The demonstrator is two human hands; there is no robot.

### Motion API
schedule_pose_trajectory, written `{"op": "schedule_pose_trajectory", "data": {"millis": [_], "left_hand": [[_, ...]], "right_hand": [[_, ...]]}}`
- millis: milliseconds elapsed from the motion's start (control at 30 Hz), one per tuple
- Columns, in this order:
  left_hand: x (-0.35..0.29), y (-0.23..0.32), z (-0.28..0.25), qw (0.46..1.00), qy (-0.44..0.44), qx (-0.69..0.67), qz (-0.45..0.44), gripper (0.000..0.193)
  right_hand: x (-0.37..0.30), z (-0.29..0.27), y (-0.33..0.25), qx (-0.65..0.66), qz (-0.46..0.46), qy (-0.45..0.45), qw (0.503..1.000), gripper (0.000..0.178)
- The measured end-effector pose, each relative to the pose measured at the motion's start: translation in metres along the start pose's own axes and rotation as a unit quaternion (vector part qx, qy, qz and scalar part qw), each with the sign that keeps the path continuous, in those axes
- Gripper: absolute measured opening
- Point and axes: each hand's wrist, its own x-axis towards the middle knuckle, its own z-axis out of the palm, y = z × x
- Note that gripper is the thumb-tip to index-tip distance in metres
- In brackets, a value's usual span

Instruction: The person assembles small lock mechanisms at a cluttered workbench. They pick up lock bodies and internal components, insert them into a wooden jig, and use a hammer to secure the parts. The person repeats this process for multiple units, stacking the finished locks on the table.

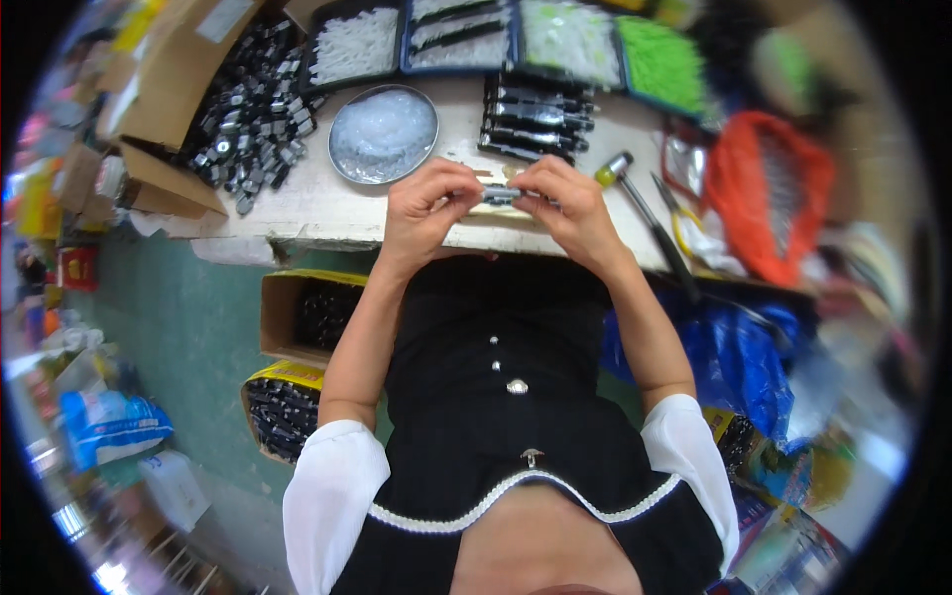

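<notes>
Both my hands meet over the front edge of the white table [297, 213]. Between them is a small grey and dark cylindrical part [499, 194], lying crosswise. My left hand [428, 203] pinches its left end with thumb and fingertips. At the other end, the fingers of my right hand [565, 206] are closed on it too. The fingers cover both ends, so its exact kind does not show. Just beyond my hands lies a row of black tube-shaped assemblies [535, 117]. A round metal dish [383, 134] with small clear pieces sits beyond my left hand.
Black and silver parts [253, 129] spill from a carton at left. Trays of white pieces [355, 45] and green pieces [662, 64] line the back. A hammer [650, 218], scissors [674, 210] and a red bag [739, 188] lie right. Cartons [283, 412] stand below.
</notes>
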Motion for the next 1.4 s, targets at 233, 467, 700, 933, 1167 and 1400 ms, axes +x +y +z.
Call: {"op": "schedule_pose_trajectory", "data": {"millis": [233,467,700,933,1167,1400], "left_hand": [[0.005,0.003,0.021,0.992,0.006,0.109,0.067,0.019],[-0.003,-0.023,0.035,0.962,0.006,0.271,0.040,0.027],[0.001,-0.029,0.050,0.949,0.010,0.314,0.022,0.029],[0.000,-0.029,0.051,0.949,0.016,0.314,-0.003,0.029],[0.001,-0.028,0.052,0.951,0.018,0.308,-0.018,0.028],[0.000,-0.028,0.052,0.953,0.027,0.301,-0.018,0.021]], "right_hand": [[-0.019,-0.011,0.017,0.022,0.030,0.011,0.999,0.021],[-0.041,-0.030,0.042,-0.085,0.077,0.024,0.993,0.016],[-0.039,-0.025,0.047,-0.125,0.085,0.005,0.988,0.012],[-0.032,-0.022,0.040,-0.176,0.047,0.001,0.983,0.014],[-0.030,-0.017,0.042,-0.168,0.063,-0.007,0.984,0.012],[-0.031,-0.015,0.043,-0.167,0.072,-0.012,0.983,0.013]]}}
